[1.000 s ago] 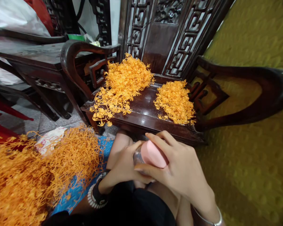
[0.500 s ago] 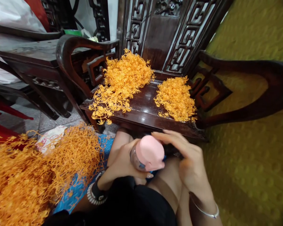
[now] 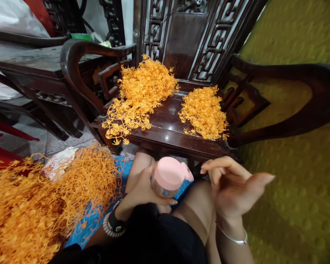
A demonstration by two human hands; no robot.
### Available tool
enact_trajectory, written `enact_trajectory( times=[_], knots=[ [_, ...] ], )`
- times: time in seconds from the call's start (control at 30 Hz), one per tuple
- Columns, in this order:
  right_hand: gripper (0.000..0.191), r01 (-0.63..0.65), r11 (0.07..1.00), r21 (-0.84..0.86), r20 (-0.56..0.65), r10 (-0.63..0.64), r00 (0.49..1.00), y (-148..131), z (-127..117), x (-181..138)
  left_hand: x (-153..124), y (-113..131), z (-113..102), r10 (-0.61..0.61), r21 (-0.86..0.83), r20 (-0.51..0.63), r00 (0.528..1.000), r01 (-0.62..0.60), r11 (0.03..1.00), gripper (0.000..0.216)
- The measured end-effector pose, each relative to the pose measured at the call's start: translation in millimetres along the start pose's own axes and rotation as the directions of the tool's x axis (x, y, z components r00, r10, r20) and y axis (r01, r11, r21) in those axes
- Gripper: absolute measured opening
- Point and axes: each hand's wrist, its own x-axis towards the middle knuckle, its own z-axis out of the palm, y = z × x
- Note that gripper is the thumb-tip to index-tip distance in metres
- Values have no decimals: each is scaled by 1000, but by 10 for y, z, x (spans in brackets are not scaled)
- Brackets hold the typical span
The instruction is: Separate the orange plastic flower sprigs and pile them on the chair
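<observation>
A clear bottle with a pink lid (image 3: pixel 169 174) stands upright above my lap, and my left hand (image 3: pixel 141 189) is wrapped round its body. The lid's spout tab points to the right. To the right of the bottle, apart from it, my right hand (image 3: pixel 233 185) is raised with the palm turned up, thumb stretched outward and fingers partly curled. Nothing shows in it. A wooden chair seat (image 3: pixel 165 121) lies just beyond both hands, bearing a larger orange plastic flower pile (image 3: pixel 148 84) on the left and a smaller orange pile (image 3: pixel 205 112) on the right.
A big heap of orange plastic stems (image 3: pixel 30 205) covers the lower left, partly over a blue sheet (image 3: pixel 122 168). A white printed bag (image 3: pixel 59 161) lies in it. A red plastic stool (image 3: pixel 5 134) and a dark wooden table (image 3: pixel 44 60) stand left. A yellow-green wall covering (image 3: pixel 291 190) is at right.
My right hand has moved away from the lid to the right and turned palm up. The lid's spout tab has swung from the lower right to the right.
</observation>
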Motion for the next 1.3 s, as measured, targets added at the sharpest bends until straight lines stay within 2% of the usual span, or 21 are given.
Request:
enact_trajectory(
  times=[0.03, 0.1, 0.17, 0.27, 0.33, 0.37, 0.5, 0.53, 0.6, 0.67, 0.7, 0.77, 0.83, 0.87, 0.9, 0.97, 1.03, 1.07, 1.13, 1.23, 1.3],
  knots=[
    [71, 40, 999, -8, 10, -39, 999, 24, 9, 0, 6, 0, -2, 7, -4, -9, 1000, -7, 1000, 83],
    [78, 98, 994, -45, 123, -91, 988, 81, 27, 0, 15, -2, -7, 25, 3, -24, 999, -25, 1000, 81],
    [85, 63, 997, -42, 244, -51, 969, 124, 33, 3, 16, -12, -12, 31, 8, -14, 999, -30, 1000, 80],
    [72, -19, 997, 80, 129, 9, 992, 116, 12, 20, 8, -47, -22, 9, 12, 8, 1000, -9, 1000, 78],
    [70, 16, 987, 157, 18, -19, 1000, 78, -1, 35, 10, -67, -32, 11, 29, 24, 1000, -12, 1000, 78],
    [71, 37, 985, 167, 14, -40, 999, 61, 0, 39, 15, -69, -37, 20, 40, 33, 999, -21, 999, 78],
    [88, -15, 996, 88, 219, -4, 976, 64, 38, 25, 33, -49, -26, 65, 75, 50, 997, -69, 995, 76],
    [88, -52, 995, 88, 214, 32, 976, 81, 42, 21, 28, -46, -13, 62, 85, 65, 996, -68, 994, 76],
    [77, -94, 981, 168, 77, 82, 994, 122, 35, 25, 5, -56, 22, 30, 123, 63, 998, -38, 992, 80],
    [71, -62, 959, 276, -66, 83, 994, 156, 20, 41, -24, -77, 58, -20, 154, 11, 1000, 18, 988, 84],
    [70, -39, 954, 298, -71, 63, 995, 166, 17, 47, -34, -85, 72, -32, 154, -24, 999, 35, 987, 85],
    [71, -26, 963, 268, 32, 18, 999, 176, 31, 45, -39, -90, 89, -40, 124, -30, 999, 43, 991, 81],
    [83, -77, 977, 198, 181, 41, 983, 178, 57, 23, -27, -78, 96, -37, 79, 21, 999, 35, 996, 73],
    [87, -111, 980, 163, 210, 75, 975, 179, 68, 9, -19, -69, 97, -28, 67, 38, 999, 25, 997, 73],
    [87, -136, 982, 131, 184, 110, 977, 180, 73, -2, -12, -61, 99, -23, 72, 51, 998, 19, 997, 74],
    [81, -131, 986, 100, -14, 133, 991, 183, 64, -10, -2, -50, 104, -26, 93, 64, 998, 20, 995, 81],
    [75, -57, 994, 97, -205, 76, 976, 185, 45, -1, 3, -48, 106, -42, 83, 84, 996, 35, 996, 85],
    [75, -12, 995, 96, -226, 33, 974, 183, 39, 6, 5, -47, 104, -48, 67, 94, 994, 42, 997, 85],
    [79, 34, 996, 82, -118, -24, 993, 179, 46, 13, 8, -44, 97, -32, 41, 90, 995, 28, 999, 83],
    [92, -17, 998, 57, 145, 9, 989, 179, 85, -1, 0, -37, 86, -22, 80, 73, 997, 16, 997, 84],
    [91, -60, 997, 42, 115, 55, 992, 192, 97, -18, -18, -43, 86, -45, 138, 62, 997, 36, 990, 84]
  ],
)
